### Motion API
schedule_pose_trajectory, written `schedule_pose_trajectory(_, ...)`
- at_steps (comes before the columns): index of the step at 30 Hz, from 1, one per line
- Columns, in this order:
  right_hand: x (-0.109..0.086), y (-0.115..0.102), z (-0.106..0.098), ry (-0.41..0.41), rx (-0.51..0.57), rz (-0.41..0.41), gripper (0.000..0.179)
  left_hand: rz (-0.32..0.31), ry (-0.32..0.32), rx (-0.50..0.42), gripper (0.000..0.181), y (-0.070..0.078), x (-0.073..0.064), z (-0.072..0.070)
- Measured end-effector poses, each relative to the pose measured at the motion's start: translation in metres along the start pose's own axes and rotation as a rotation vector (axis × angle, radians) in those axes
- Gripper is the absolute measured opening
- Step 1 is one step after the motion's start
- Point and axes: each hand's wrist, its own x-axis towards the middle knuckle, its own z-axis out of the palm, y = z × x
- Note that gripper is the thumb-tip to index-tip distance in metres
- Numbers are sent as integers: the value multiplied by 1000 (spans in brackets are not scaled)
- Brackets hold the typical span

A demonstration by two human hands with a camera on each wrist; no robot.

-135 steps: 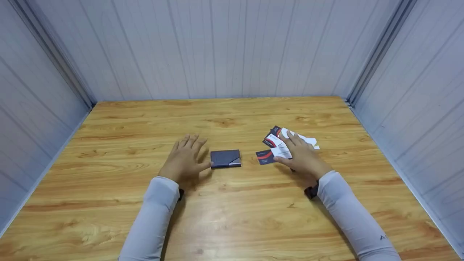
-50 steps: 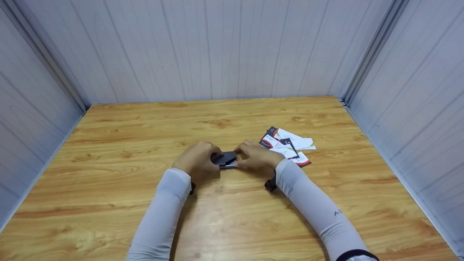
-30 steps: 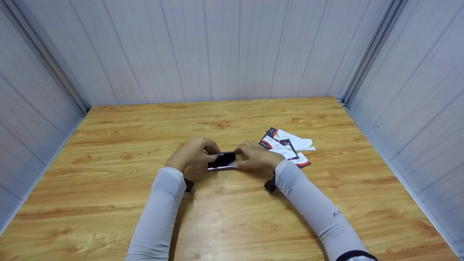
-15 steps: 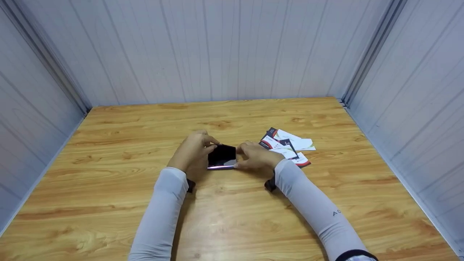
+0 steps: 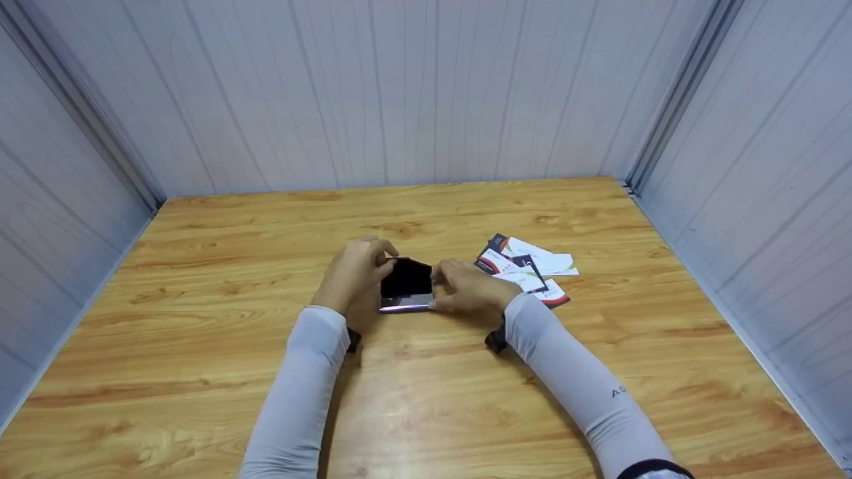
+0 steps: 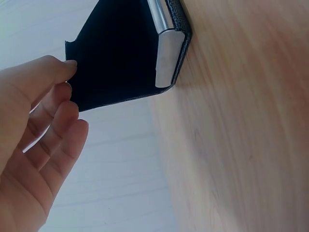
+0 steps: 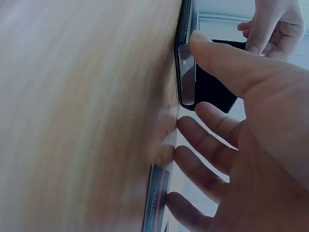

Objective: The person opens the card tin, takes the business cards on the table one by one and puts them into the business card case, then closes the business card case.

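**Dark case (image 5: 406, 307) between two hands, its flap (image 5: 405, 279) raised**

The case lies on the wood-patterned tabletop (image 5: 399, 379), a little left of the scene's middle; its silver-coloured long edge faces near, and the flap rises on the far side with its black inner face turned toward the person. The left hand (image 5: 357, 269) pinches the flap's upper left corner between thumb and finger, seemingly to keep it from folding down over the case; the right hand (image 5: 474, 287) grips the case's right end, thumb at the near corner and index finger toward the far one, probably to steady the body against the pull on the flap.

Both arms reach in from the near edge and slant toward each other; the left hand arches over from the left, its remaining fingers loosely curled in the left wrist view; the right hand stays low, its other fingers fanned out beside the case. Overlapping printed cards (image 5: 522, 266) lie to the right and slightly far, apart from the case, a spot that seems to leave the hands room; one of the right hand's fingertips comes close to a card, though I cannot tell whether they touch.
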Motion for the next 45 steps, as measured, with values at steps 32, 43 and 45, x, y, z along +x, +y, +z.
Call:
schedule_pose_trajectory(32, 0, 1, 0, -44, -87, -108, 30, -223, -536, -123, 83, -20, -10, 4)
schedule_pose_trajectory(43, 0, 2, 0, -27, -85, -119, 30, -281, -608, -227, 101, -22, -16, 1)
schedule_pose_trajectory(45, -1, 3, 1, -26, -80, -117, 30, -291, -605, -241, 101, -23, -16, 2)
